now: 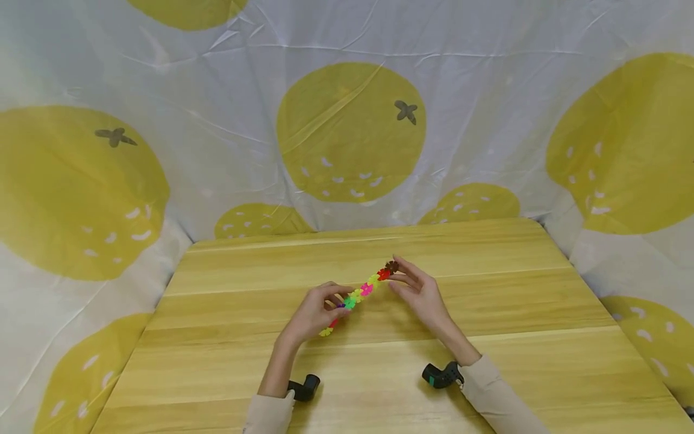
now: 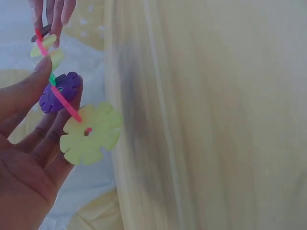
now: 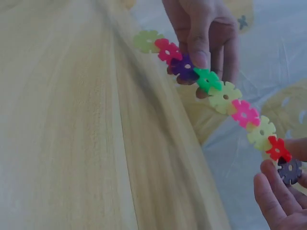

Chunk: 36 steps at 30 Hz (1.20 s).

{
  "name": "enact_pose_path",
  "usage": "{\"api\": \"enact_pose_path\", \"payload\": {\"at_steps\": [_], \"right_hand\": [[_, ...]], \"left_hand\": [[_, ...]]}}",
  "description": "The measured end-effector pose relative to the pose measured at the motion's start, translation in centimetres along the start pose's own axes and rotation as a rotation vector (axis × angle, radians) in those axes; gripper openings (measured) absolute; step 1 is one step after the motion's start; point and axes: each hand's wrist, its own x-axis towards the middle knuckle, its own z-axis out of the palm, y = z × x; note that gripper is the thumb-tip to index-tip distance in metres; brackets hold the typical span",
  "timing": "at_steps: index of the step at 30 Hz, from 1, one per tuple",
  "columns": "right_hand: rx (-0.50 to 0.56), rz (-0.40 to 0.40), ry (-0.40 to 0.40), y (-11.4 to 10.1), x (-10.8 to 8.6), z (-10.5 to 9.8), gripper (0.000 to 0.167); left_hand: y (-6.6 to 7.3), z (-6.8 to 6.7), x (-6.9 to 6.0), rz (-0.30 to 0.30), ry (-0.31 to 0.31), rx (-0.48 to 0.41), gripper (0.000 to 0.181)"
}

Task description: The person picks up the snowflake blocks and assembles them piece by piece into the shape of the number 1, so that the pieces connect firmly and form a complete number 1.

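Observation:
A chain of interlocking plastic snowflake discs (image 1: 367,289) is held up over the table, slanting from lower left to upper right. Its pieces are notched discs in yellow, pink, purple, green, red and dark brown. My left hand (image 1: 314,310) pinches the chain near the purple disc (image 3: 183,67) and the green disc (image 3: 208,80); a pink and a yellow disc (image 2: 92,134) stick out past that grip. At the far end, the fingers of my right hand (image 1: 425,295) hold the dark brown disc (image 3: 289,171), beside the red one (image 3: 277,149).
Below the hands lies a wood-grain table (image 1: 217,361). A white cloth printed with yellow fruit (image 1: 352,132) hangs behind it and along its sides. Black devices sit at both wrists, one at the left (image 1: 306,387) and one at the right (image 1: 441,377).

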Motion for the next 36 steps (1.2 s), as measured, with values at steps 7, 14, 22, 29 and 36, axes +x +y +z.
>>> {"api": "enact_pose_path", "payload": {"at_steps": [7, 14, 22, 29, 36], "right_hand": [[-0.016, -0.021, -0.007, -0.3, 0.3, 0.3, 0.078], [-0.369, -0.065, 0.125, -0.1, -0.4, 1.4, 0.067], [-0.301, -0.018, 0.011, 0.0, -1.3, 3.3, 0.036], [-0.247, -0.032, 0.013, 0.2, -1.5, 3.7, 0.053], [-0.276, -0.032, 0.015, 0.1, -1.5, 4.0, 0.061]], "left_hand": [[0.0, 0.6, 0.3, 0.007, 0.051, -0.017, 0.04], [-0.1, 1.4, 0.7, 0.012, 0.127, -0.044, 0.041], [0.4, 2.3, 1.0, 0.022, 0.198, -0.142, 0.049], [0.6, 3.2, 1.5, 0.043, 0.177, -0.226, 0.055], [0.6, 3.5, 1.7, 0.027, 0.187, -0.271, 0.052]]}}
